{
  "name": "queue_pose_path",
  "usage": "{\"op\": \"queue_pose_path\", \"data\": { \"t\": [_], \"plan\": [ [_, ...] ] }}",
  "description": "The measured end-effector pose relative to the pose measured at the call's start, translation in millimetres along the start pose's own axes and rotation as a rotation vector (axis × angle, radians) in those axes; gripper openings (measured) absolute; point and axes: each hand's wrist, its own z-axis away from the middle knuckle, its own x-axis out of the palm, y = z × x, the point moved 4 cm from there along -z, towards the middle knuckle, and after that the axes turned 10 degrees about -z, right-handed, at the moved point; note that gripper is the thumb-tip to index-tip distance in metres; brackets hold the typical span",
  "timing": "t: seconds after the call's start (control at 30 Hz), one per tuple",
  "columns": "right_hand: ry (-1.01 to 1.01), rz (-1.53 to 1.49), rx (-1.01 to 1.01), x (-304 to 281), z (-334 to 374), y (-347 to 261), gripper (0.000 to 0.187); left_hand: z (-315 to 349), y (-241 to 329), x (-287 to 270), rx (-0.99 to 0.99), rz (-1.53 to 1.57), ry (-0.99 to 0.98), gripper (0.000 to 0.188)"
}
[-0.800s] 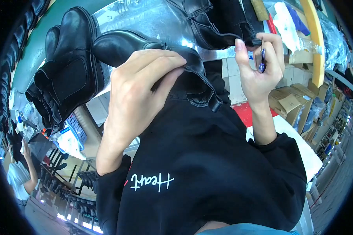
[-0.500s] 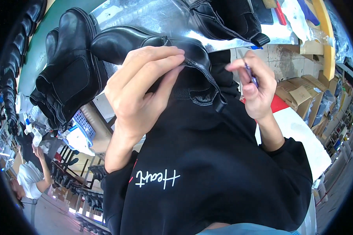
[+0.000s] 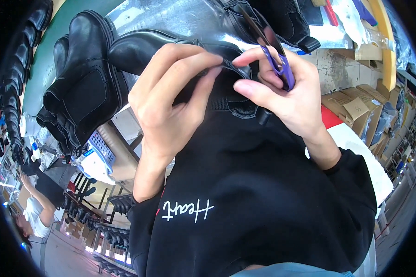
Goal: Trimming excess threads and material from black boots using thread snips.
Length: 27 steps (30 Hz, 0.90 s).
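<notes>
A black leather ankle boot [image 3: 138, 48] lies on its side in front of me, its opening turned toward my body. My left hand [image 3: 168, 104] pinches the edge of that opening between thumb and fingers. Purple-handled scissors [image 3: 284, 71] rest in my right hand [image 3: 296, 99], blades pointing up and away, clear of the edge. The right thumb and forefinger reach toward the pinched spot; a gap shows between their tips. Whether a thread lies there is too small to tell.
More black boots [image 3: 85, 74] stand at the left, and another boot [image 3: 286, 25] lies at the far right of the shiny metal tabletop [image 3: 145, 18]. A blue basket [image 3: 101, 145] is lower left. Cardboard boxes [image 3: 356, 108] fill the right. A co-worker [image 3: 34, 214] is at lower left.
My right hand has moved left to the boot's edge, beside my left hand. The scissors have swung into plain view, blades up. My left hand keeps its pinch.
</notes>
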Motion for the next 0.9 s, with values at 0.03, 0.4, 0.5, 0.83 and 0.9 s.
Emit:
{"op": "queue_pose_path", "data": {
  "t": [0.03,0.4,0.5,0.83,0.9],
  "plan": [
    [-0.021,0.034,0.003,0.6,-2.7,-1.4,0.026,-1.6,0.4,0.8,-0.044,0.007,-0.013,0.023],
    [0.014,-0.003,0.072,0.0,-9.2,-10.0,0.012,-6.7,-3.3,2.2,-0.079,0.062,-0.129,0.022],
    [0.025,-0.037,0.088,1.4,-9.4,-9.0,0.012,-5.6,-4.1,1.8,-0.097,0.049,-0.195,0.021],
    [0.068,-0.064,0.137,3.3,-10.7,-7.2,0.012,-10.2,-7.4,-1.1,-0.103,0.111,-0.255,0.026],
    [0.076,-0.03,0.113,2.6,-10.8,-7.6,0.013,-9.1,-11.4,-0.6,-0.14,0.161,-0.253,0.028]
  ]
}}
